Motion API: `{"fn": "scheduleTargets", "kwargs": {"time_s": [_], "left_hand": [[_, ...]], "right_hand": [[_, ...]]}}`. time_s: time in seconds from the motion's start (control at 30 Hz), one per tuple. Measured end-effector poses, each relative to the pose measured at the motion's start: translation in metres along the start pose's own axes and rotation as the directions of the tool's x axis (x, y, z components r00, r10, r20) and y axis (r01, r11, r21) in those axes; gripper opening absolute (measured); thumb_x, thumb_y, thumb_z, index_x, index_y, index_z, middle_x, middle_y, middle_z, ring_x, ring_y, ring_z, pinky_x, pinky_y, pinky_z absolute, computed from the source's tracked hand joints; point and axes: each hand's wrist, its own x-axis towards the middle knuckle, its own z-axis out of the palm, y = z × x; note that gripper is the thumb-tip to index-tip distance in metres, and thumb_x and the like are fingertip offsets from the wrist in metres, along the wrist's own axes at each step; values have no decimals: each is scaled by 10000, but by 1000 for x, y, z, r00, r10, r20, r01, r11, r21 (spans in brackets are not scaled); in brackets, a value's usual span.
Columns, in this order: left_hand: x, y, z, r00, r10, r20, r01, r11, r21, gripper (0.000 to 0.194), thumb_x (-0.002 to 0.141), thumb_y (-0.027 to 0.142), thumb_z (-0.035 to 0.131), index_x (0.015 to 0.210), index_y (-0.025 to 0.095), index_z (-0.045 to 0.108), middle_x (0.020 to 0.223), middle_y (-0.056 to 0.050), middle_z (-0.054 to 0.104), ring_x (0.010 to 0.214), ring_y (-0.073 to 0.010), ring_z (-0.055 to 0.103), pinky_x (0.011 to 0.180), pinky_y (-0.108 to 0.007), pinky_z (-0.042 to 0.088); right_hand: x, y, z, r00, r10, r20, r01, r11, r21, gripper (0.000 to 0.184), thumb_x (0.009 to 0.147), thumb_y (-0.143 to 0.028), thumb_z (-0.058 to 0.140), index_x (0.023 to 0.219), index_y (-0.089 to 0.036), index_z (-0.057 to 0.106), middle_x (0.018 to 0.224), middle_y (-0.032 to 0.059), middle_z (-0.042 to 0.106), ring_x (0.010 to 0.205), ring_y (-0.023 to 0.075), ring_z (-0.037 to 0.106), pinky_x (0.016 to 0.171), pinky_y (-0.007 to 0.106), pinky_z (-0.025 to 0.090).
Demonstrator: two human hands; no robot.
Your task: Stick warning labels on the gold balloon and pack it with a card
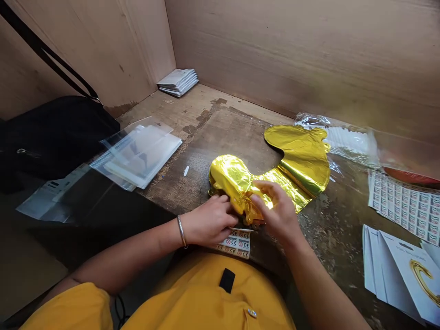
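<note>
A flat gold foil balloon lies curved on the worn wooden table. My left hand is closed, pinching the balloon's near end against the table edge. My right hand grips the same crumpled end from the right, fingers curled over the foil. A small sheet of warning stickers lies just under both hands at the table's front edge. A metal bangle sits on my left wrist.
Clear plastic sleeves lie at the left, beside a black bag. A stack of white cards rests in the back corner. Label sheets and printed header cards lie at the right. Wooden walls enclose the table.
</note>
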Motion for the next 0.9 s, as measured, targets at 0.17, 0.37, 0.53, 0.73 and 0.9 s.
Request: {"fn": "scheduleTargets", "kwargs": {"time_s": [0.17, 0.37, 0.53, 0.73, 0.9], "left_hand": [[1, 1, -3, 999, -28, 27, 28, 1000, -9, 125, 831, 259, 562, 771, 195, 652, 840, -65, 632, 908, -247, 519, 796, -380, 414], [1, 2, -3, 1000, -13, 3, 13, 1000, -14, 79, 807, 233, 584, 773, 193, 643, 928, -63, 633, 1002, -261, 501, 881, -404, 392], [2, 3, -4, 999, -28, 23, 28, 999, -29, 91, 817, 223, 577, 751, 185, 628, 961, -57, 641, 1001, -259, 504, 884, -413, 405], [0, 2, -2, 1000, 0, -27, -2, 998, -64, 56, 813, 197, 582, 782, 179, 626, 1198, -71, 622, 1074, -260, 509, 954, -438, 395], [-2, -2, 3, 998, 34, -61, -39, 995, -91, 66, 809, 164, 578, 752, 175, 610, 1313, -70, 577, 1132, -259, 505, 988, -440, 387]], "right_hand": [[-18, 15, 5, 939, -245, 241, 323, 871, -371, 475, 759, -205, 581, 1233, -172, 584, 1296, 139, 590, 1245, 303, 488, 1035, 535, 415], [-4, -3, -3, 918, -193, 346, 293, 918, -267, 222, 823, -220, 561, 997, -205, 698, 1095, 92, 700, 1055, 226, 627, 907, 413, 519], [2, -9, 0, 920, -161, 356, 293, 887, -356, 211, 787, -148, 571, 955, -191, 690, 1086, 93, 698, 1010, 220, 630, 892, 385, 503], [19, -1, -8, 946, -6, 324, 107, 949, -296, 107, 760, -167, 583, 712, -181, 678, 777, 34, 699, 728, 168, 621, 687, 277, 488], [101, 26, -77, 993, 111, -47, -121, 914, -387, 187, 776, -291, 566, 758, -131, 661, 649, 43, 659, 569, 157, 569, 539, 271, 435]]}}
